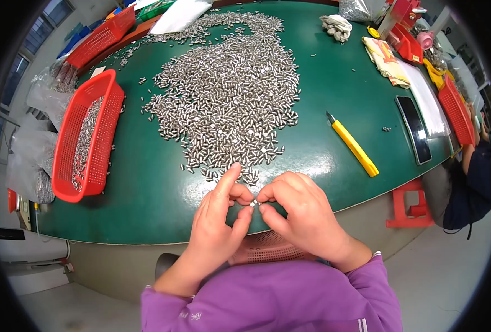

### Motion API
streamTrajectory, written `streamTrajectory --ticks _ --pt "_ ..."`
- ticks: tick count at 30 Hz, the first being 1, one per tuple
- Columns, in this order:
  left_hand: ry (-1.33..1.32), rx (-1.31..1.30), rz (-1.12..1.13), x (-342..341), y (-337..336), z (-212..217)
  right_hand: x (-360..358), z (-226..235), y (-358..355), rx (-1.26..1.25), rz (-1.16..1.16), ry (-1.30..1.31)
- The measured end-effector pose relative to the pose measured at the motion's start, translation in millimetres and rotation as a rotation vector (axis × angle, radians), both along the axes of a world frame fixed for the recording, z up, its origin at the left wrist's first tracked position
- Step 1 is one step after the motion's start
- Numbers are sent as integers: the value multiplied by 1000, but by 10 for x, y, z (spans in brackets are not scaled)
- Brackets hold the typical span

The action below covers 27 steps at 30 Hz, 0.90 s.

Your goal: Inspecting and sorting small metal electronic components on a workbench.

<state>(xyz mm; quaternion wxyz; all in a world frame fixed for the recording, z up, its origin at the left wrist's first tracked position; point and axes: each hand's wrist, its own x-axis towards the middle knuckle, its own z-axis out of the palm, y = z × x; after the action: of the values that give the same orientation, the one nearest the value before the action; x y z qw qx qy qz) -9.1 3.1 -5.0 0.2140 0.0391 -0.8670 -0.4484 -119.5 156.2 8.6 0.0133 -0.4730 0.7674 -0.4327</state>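
Small metal pin (pixel 254 203) sits pinched between left hand (pixel 219 221) and right hand (pixel 301 213) fingers, near the pile (pixel 229 94).

Wearing a purple long-sleeved top (pixel 278 299), cuffs pushed up past the wrists. Small pale marking low on the left sleeve, thin white stripes near the right cuff. Bare left hand (pixel 219 221) and right hand (pixel 301 213), no gloves.
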Motion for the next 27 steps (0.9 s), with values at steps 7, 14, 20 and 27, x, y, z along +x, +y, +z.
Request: streamTrajectory --ticks 7,14,20,27 --pt "25 165 -6 16 10 -46 -11 69 13 44 49 -55" --pt "44 0 77 -12 -11 -30 44 14 28 43 108 87" --pt "28 -212 98 -76 61 25 -50 175 214 107 311 -92" --pt "33 -157 73 -83 63 14 -135 49 -51 29 14 64"
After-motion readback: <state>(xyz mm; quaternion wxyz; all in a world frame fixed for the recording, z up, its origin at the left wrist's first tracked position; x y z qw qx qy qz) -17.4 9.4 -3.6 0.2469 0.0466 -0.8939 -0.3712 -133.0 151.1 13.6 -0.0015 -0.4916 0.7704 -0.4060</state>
